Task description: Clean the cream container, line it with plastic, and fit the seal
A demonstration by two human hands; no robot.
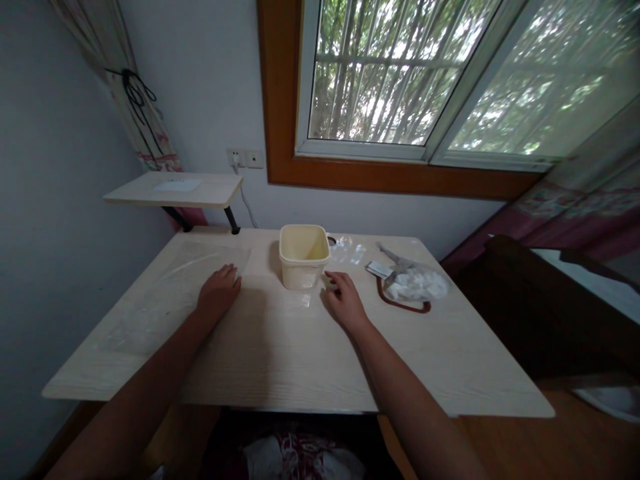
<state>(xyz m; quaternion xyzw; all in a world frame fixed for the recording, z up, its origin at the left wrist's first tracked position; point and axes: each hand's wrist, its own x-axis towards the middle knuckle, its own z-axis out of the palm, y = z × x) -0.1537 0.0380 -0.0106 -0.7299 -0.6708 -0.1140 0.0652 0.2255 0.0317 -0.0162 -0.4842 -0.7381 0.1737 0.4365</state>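
Tub (301,275) stands near the far edge of the tabletop (295,373), squarish, without clear long axis; the right hand (345,298), loosely curled and empty, lies just right of it, nearer than the left hand (219,288), fingers slack over a plastic sheet (165,293)

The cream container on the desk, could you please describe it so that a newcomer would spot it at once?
Below the window stands a pale desk. Towards its far edge, between the left hand and right hand, is the cream container. Unlike the flat clear sheet on its left and the bag on its right, it is a stiff, open-topped tub.
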